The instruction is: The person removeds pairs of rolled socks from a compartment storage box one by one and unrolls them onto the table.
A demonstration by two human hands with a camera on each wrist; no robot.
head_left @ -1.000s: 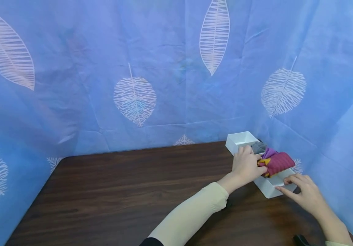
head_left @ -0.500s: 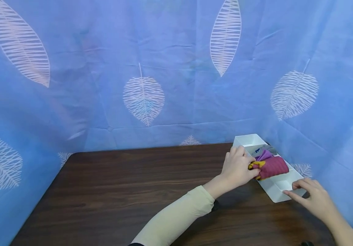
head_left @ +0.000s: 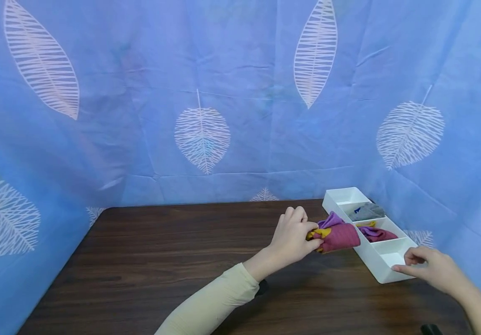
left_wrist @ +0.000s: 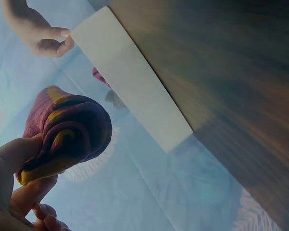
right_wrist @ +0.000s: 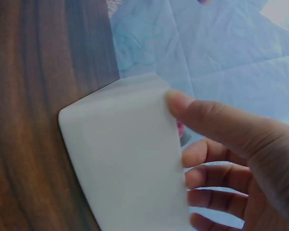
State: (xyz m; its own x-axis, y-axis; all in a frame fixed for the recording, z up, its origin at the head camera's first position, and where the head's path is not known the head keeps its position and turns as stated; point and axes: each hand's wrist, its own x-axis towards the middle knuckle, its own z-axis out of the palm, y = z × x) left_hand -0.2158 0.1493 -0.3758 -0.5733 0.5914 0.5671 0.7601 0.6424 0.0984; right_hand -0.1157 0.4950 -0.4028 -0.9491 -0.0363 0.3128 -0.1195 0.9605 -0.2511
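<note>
My left hand (head_left: 292, 235) pinches a rolled maroon sock (head_left: 341, 238) with yellow and purple parts, held up to the left of a white divided box (head_left: 372, 261). In the left wrist view, the spiral end of the rolled sock (left_wrist: 70, 130) faces the camera, thumb on one side and fingers beneath. My right hand (head_left: 435, 267) holds the box's near end, with the thumb and bent fingers at the rim in the right wrist view. Another maroon and purple bundle (head_left: 380, 234) lies in one compartment, and a grey bundle (head_left: 368, 211) in the compartment behind it.
The box stands on a dark wooden table (head_left: 160, 260), angled near its right side. A blue curtain (head_left: 240, 139) with white leaf prints hangs behind and at both sides. Something small and black (head_left: 430, 329) shows at the bottom right.
My left hand has lifted the rolled sock out over the box's side and carried it left, uncovering the bundle in the compartment. The right hand stays at the box's near end. The view has shifted slightly.
</note>
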